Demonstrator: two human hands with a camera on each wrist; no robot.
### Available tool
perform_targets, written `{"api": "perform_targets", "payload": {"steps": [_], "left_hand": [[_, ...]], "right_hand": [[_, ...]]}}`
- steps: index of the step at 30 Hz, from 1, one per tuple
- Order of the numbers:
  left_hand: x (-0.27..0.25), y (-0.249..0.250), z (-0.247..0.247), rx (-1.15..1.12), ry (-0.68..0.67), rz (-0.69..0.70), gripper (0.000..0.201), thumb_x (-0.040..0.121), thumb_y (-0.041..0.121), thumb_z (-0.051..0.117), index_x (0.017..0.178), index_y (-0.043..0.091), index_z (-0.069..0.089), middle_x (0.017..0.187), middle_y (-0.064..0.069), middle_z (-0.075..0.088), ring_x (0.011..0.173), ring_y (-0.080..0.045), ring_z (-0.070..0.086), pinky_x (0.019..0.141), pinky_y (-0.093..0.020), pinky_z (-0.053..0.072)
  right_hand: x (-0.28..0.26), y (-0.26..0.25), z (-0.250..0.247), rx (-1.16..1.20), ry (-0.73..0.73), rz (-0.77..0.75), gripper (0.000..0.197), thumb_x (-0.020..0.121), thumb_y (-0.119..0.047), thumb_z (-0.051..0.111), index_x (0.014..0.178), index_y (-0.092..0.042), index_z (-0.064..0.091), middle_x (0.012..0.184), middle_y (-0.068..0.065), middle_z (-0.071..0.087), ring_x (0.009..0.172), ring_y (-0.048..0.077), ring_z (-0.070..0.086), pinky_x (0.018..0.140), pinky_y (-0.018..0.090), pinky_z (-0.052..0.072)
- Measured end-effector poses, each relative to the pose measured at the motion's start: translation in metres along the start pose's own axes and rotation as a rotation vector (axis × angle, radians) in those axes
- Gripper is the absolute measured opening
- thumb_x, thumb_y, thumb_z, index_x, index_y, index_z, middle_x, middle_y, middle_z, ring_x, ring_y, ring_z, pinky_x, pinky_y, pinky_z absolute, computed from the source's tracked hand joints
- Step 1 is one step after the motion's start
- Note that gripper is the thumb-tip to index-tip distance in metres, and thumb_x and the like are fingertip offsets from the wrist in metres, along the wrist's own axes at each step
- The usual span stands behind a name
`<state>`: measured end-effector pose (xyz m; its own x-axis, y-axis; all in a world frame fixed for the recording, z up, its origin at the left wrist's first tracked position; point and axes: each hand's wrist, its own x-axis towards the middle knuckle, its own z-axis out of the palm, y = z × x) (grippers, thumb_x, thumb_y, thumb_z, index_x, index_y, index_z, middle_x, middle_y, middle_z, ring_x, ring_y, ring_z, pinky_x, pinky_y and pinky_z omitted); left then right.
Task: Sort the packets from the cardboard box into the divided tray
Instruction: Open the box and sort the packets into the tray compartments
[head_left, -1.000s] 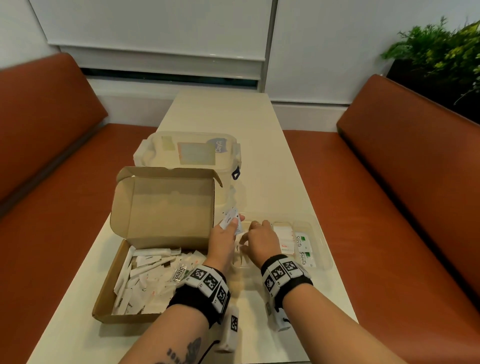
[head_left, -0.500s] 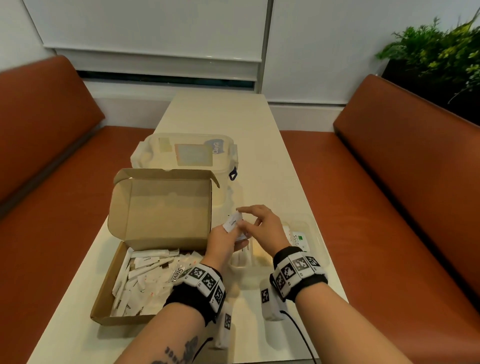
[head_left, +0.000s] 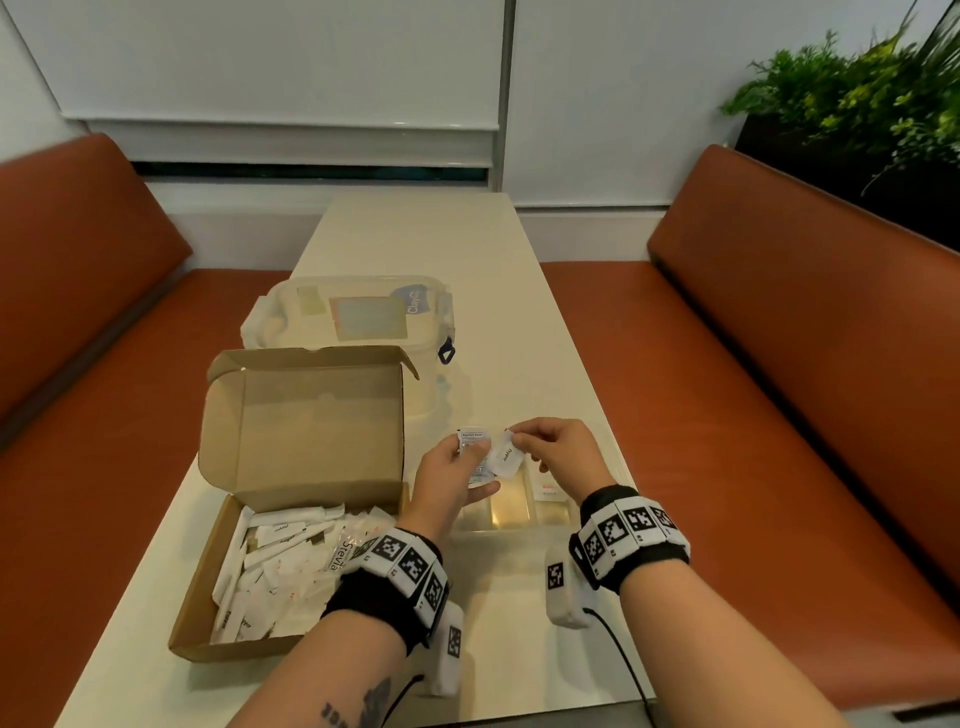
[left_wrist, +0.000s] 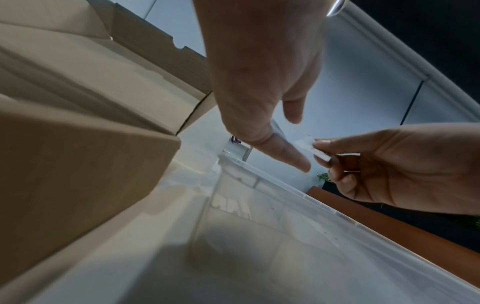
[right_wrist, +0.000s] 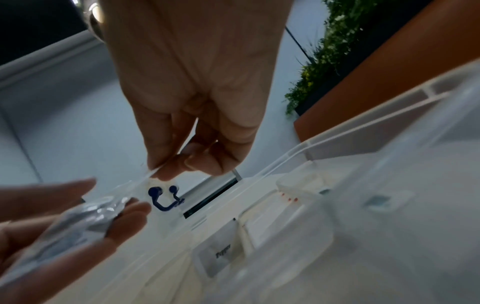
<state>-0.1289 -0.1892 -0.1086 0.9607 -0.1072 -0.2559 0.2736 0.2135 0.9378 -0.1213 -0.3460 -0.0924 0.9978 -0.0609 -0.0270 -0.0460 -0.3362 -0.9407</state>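
**Head cam: two packets in hand, tray right under them**

Head view, starting close: both wrists with their marker bands hover over the near end of the surface (head_left: 519, 322). To the left sits the box (head_left: 291, 519), lid flapped up, with plenty of white packets (head_left: 280, 566) piled inside, so sorting looks far from done imo.

Just past the wrists is the clear tray (head_left: 511, 512), lying directly below the hands. A few packets already sit in its far compartments, one with red print, and the right wrist view shows one printed "Pepper" down in a slot (right_wrist: 223, 254).

Left hand (head_left: 452, 478) has its fingers and thumb curled around a flat printed packet (head_left: 474, 457), held up on end. Right hand (head_left: 558, 452) pinches a smaller white packet (head_left: 505, 458) by its top corner, so it hangs tilted, long axis pointing down-left. The two packets look like they touch or nearly touch, hard to say which.

What matters next: the right hand's packet is straight above the tray, so it's basically a short drop down, and I'd guess it goes in with the "Pepper" one.

Farther back is a lidded plastic tub (head_left: 353, 317), then benches and a plant.
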Motion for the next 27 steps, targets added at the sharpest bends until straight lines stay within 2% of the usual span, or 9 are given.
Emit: {"api": "perform_targets", "payload": {"steps": [3,7,11,15,17,19,21,24,27], "left_hand": [[-0.001,-0.004,0.004,0.024,0.003,0.033,0.022,0.090,0.007,0.060,0.112,0.008,0.062,0.100,-0.008,0.068,0.089,-0.018,0.066,0.066,-0.025,0.059],[0.000,-0.010,0.004,-0.044,0.076,0.073,0.016,0.090,0.004,0.060,0.105,0.009,0.063,0.101,-0.010,0.068,0.093,-0.021,0.067,0.066,-0.024,0.058],[0.001,-0.017,-0.003,-0.064,0.119,0.108,0.017,0.095,0.012,0.054,0.110,0.009,0.062,0.103,-0.006,0.067,0.096,-0.017,0.066,0.071,-0.026,0.058],[0.002,-0.023,-0.010,-0.137,0.178,0.099,0.017,0.100,0.017,0.043,0.104,0.021,0.060,0.104,-0.001,0.067,0.098,-0.012,0.065,0.072,-0.023,0.056],[0.003,-0.026,-0.012,-0.157,0.207,0.102,0.018,0.100,0.018,0.044,0.104,0.021,0.061,0.105,0.000,0.064,0.099,-0.011,0.063,0.072,-0.021,0.055],[0.003,-0.028,-0.013,-0.151,0.221,0.110,0.017,0.099,0.019,0.046,0.101,0.023,0.062,0.105,-0.001,0.063,0.097,-0.012,0.063,0.073,-0.020,0.056],[0.004,-0.029,-0.012,-0.149,0.220,0.101,0.018,0.099,0.019,0.046,0.099,0.023,0.064,0.103,-0.002,0.063,0.095,-0.013,0.064,0.071,-0.020,0.056],[0.007,-0.028,-0.014,-0.202,0.220,0.073,0.020,0.099,0.016,0.045,0.109,0.012,0.063,0.105,-0.006,0.063,0.095,-0.017,0.066,0.067,-0.018,0.057],[0.009,-0.028,-0.017,-0.215,0.209,0.060,0.020,0.099,0.014,0.045,0.109,0.008,0.061,0.106,-0.008,0.063,0.102,-0.023,0.064,0.065,-0.018,0.057]], "right_hand": [[0.000,-0.005,0.001,-0.041,-0.031,-0.025,0.014,0.086,-0.011,0.065,0.097,-0.010,0.072,0.071,-0.010,0.064,0.056,-0.007,0.055,0.051,0.003,0.040],[-0.002,-0.005,0.006,-0.014,-0.012,0.075,0.019,0.080,-0.025,0.073,0.094,-0.013,0.066,0.074,-0.002,0.065,0.060,0.008,0.056,0.050,0.015,0.042],[-0.004,-0.002,0.012,-0.053,-0.060,0.108,0.013,0.079,-0.017,0.074,0.074,-0.016,0.062,0.070,-0.001,0.063,0.055,0.009,0.055,0.048,0.015,0.042],[0.010,-0.013,0.003,-0.131,0.038,0.102,0.002,0.084,-0.009,0.067,0.085,-0.009,0.065,0.069,0.004,0.065,0.047,0.007,0.057,0.045,0.015,0.047],[0.021,-0.020,-0.002,-0.356,0.038,0.058,0.009,0.086,-0.007,0.062,0.089,-0.007,0.070,0.071,0.007,0.067,0.051,0.011,0.059,0.053,0.021,0.053],[0.033,-0.026,-0.002,-0.584,-0.041,0.040,0.016,0.087,-0.004,0.058,0.092,-0.006,0.073,0.083,0.012,0.071,0.065,0.017,0.061,0.070,0.030,0.057],[0.042,-0.028,0.004,-0.756,-0.138,0.043,0.020,0.087,-0.002,0.057,0.097,-0.006,0.074,0.095,0.013,0.071,0.080,0.022,0.064,0.081,0.032,0.056],[0.052,-0.028,0.019,-0.952,-0.223,0.055,0.020,0.088,-0.006,0.059,0.103,-0.004,0.071,0.107,0.014,0.068,0.098,0.027,0.065,0.088,0.033,0.053],[0.057,-0.025,0.030,-1.063,-0.249,0.040,0.021,0.090,-0.006,0.056,0.107,-0.002,0.067,0.111,0.015,0.066,0.102,0.029,0.062,0.088,0.033,0.052]]}}
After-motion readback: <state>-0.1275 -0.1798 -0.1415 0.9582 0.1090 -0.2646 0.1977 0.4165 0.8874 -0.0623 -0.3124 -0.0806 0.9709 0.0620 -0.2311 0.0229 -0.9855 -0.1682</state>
